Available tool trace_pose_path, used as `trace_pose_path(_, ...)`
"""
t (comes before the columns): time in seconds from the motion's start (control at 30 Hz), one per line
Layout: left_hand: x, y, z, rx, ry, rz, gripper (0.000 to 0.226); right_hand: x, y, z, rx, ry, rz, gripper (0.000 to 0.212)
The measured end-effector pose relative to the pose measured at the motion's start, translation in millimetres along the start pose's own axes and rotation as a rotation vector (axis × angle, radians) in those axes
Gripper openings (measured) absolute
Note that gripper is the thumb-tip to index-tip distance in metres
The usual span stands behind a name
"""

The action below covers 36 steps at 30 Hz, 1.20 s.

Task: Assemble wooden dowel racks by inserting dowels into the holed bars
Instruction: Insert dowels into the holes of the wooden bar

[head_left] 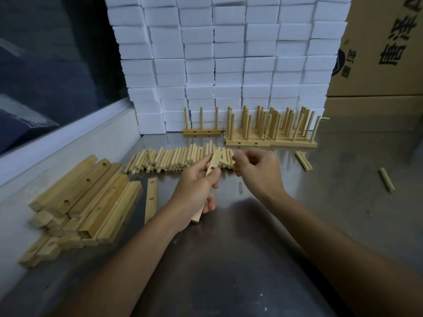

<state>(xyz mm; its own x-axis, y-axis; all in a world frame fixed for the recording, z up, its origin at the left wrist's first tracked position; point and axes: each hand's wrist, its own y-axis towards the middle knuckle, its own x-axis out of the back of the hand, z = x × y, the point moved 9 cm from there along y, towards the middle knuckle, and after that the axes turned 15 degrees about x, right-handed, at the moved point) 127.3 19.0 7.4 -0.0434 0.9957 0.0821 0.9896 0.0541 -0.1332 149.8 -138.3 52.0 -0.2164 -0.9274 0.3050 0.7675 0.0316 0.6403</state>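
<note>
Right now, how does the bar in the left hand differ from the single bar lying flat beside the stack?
The held bar is gripped by the left hand and tilted off the table; the loose bar lies flat, untouched. The held bar is partly hidden by fingers; the loose bar shows fully. Both are pale wood with holes.

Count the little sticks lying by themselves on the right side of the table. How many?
3. Two loose dowels lie side by side just right of the right hand; one single dowel lies farther right. Another tip near the finished racks may be one more.

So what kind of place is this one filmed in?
Probably a small workshop or packing area: a metal worktable, stacked white boxes and cardboard cartons behind finished dowel racks.
</note>
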Motion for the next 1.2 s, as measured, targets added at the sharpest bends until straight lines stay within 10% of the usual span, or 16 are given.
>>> trace_pose_path(0.17,17.2,7.9,17.1,0.144,-0.361,-0.076,0.029,19.7,-3.6,-29.6,-0.079,0.06,-0.147,0.034)
trace_pose_path(0.5,20.5,10.4,24.1,0.264,-0.603,-0.03,0.018,-32.7,-5.0,-47.2,0.033,-0.735,0.481,0.049)
trace_pose_path(1.2,18.6,6.4,21.3,0.262,-0.575,-0.038,0.017,-2.0,2.7,-41.3,-0.066,-0.792,0.206,0.023)
